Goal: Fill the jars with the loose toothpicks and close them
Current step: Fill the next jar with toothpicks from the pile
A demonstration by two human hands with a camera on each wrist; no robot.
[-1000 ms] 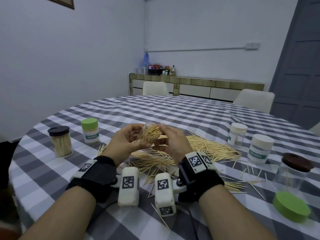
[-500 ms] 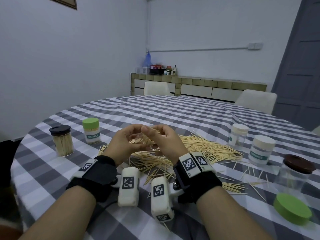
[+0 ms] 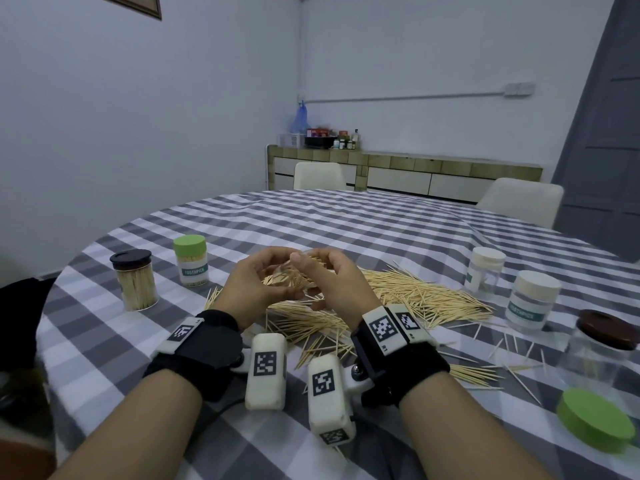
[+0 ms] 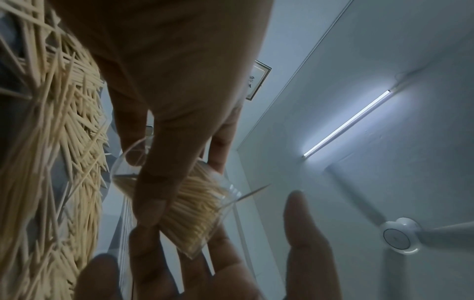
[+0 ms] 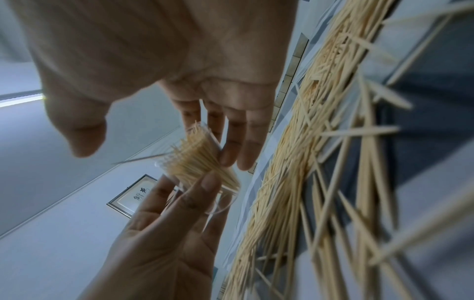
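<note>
At the centre of the head view both hands meet above the surface, which is covered in a grey and white checked cloth. The left hand has its grip closed around a clear jar, tilted on its side and packed with toothpicks; in the left wrist view its fingers curl over the jar wall. The right hand sits just beside the jar's open mouth, fingers loosely bent; in the right wrist view its fingertips touch the jar by the toothpick ends, the thumb held apart, and nothing is clasped. A single toothpick sticks out past the jar's mouth. Below the hands, across the middle of the frame, lies the loose toothpick pile, with strays scattered toward the lower right. At the left stand two filled, closed jars: a black-lidded jar and a green-lidded jar. At the right stand two white-lidded jars and a brown-lidded jar, with a loose green lid at the lower right.
</note>
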